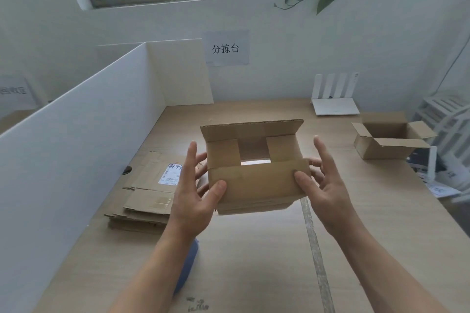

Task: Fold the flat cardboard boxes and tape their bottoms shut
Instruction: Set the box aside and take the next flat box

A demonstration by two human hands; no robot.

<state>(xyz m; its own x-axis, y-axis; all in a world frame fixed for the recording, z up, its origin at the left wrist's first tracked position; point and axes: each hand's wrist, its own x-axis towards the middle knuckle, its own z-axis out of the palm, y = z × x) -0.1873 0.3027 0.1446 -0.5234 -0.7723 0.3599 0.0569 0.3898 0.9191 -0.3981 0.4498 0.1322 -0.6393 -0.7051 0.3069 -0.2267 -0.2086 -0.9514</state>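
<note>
Head view: a cardboard box (254,180) is held above the table (368,185) — short flaps folded in, near long flap laid against them, far flap upright; its left edge is pinched by the left hand (195,193), thumb on the near flap, fingers behind; its right edge is gripped likewise by the right hand (328,185). A stack of flat boxes (142,201) lies at the left of the table; a folded box (386,145) stands open at far right.
</note>
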